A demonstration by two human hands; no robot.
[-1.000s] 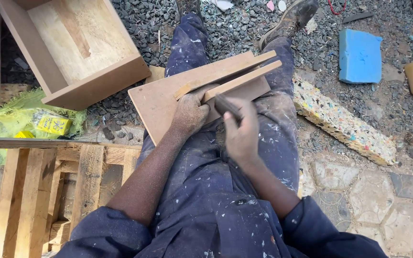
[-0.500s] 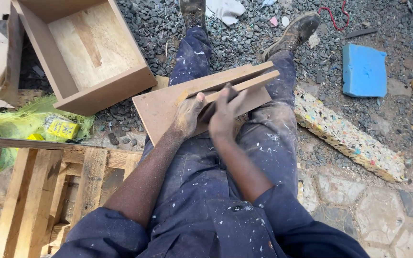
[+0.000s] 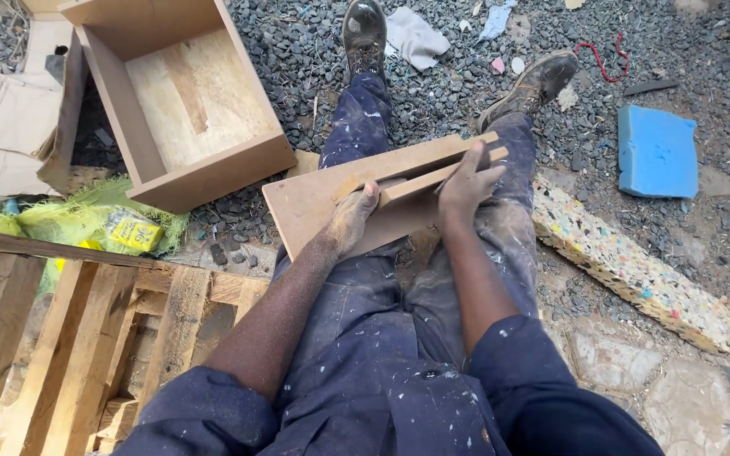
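gravel ground (image 3: 314, 51) carried the whole setup; person sat with legs stretched out, dark paint-flecked overalls. largest item: open wooden box (image 3: 183, 101) at the far left of the ground, well apart from the hands. next: flat wooden board (image 3: 314, 198) lying across both thighs, not clamped, with its left end overhanging the lap. on the board lay a narrow wooden strip (image 3: 433, 173), running along its far edge.

left hand (image 3: 350, 221) rested on the board's near middle, fingers curled, thumb against the near end of the strip; pressing, not wrapped round anything. right hand (image 3: 468, 181) lay over the strip toward its right end, fingers closed down on it; whether it held a small tool underneath could not be told.

risks, as judged: board rested only on the legs, so an uneven push could tip it off the lap toward the gravel. strip could skid along the board if hand pressure slackened. fingertips near the strip edge could get pinched or take a splinter.
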